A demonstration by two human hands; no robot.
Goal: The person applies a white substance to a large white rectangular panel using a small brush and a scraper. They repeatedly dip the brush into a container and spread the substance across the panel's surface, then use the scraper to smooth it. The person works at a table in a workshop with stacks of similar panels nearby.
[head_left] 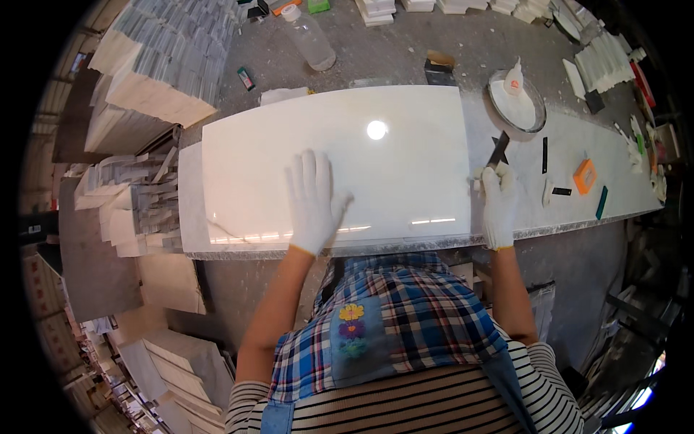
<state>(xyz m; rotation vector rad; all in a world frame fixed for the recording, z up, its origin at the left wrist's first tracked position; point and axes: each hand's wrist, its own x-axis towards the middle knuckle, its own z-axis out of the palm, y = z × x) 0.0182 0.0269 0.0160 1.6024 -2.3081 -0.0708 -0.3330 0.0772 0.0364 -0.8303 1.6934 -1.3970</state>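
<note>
A large glossy white stone slab (405, 173) lies on the workbench in front of me, with a lamp's round reflection on its surface. My left hand (313, 202), in a white knit glove, lies flat on the slab with its fingers spread. Just beyond the slab's right edge, my gloved right hand (499, 206) is closed around a dark flat scraper blade (499, 150) that points up and away from me. The blade's lower end is hidden in the fingers. Past it stands a round dish (536, 121) of white paste, with a white squeeze bottle (514, 81) in it.
On the bench to the right lie an orange box (584, 176), a green strip (601, 202) and a black strip (545, 155). A clear plastic bottle (311, 40) stands beyond the slab. Stacked stone tiles (166, 65) rise at the far left.
</note>
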